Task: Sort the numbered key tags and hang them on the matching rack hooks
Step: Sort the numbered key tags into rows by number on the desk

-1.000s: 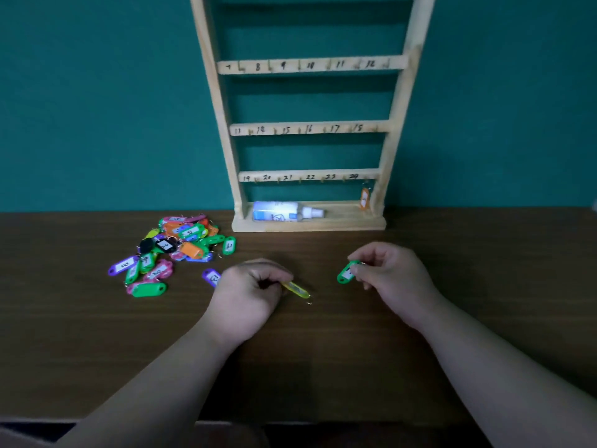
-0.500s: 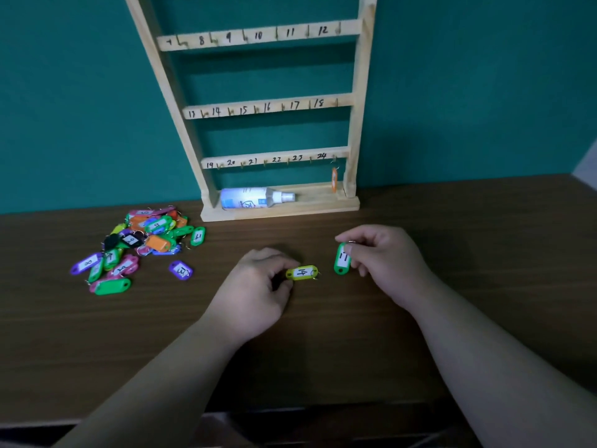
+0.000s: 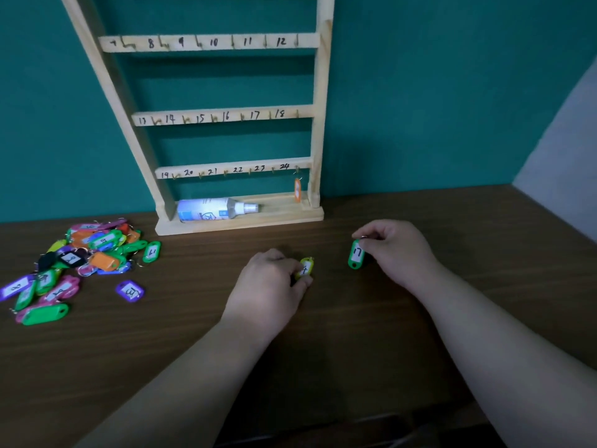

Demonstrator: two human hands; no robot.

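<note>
A wooden key rack (image 3: pixel 318 101) leans against the teal wall, its rails marked with numbers up to 24. One orange tag (image 3: pixel 297 190) hangs on the hook by 24. My left hand (image 3: pixel 268 291) pinches a yellow tag (image 3: pixel 305 268) low over the table. My right hand (image 3: pixel 395 252) holds a green tag marked 17 (image 3: pixel 356 254) by its ring end, the tag hanging down. A heap of coloured numbered tags (image 3: pixel 80 253) lies at the left, with a purple tag (image 3: pixel 130 290) lying apart from it.
A white spray bottle (image 3: pixel 213 209) lies on the rack's base shelf. The brown wooden table (image 3: pixel 323 367) runs to a near edge at the bottom. A pale wall (image 3: pixel 568 150) stands at the far right.
The view has swung so the rack sits further left and closer. The yellow tag in my left hand has turned from lying sideways to more upright. My right hand has shifted slightly right with the green tag.
</note>
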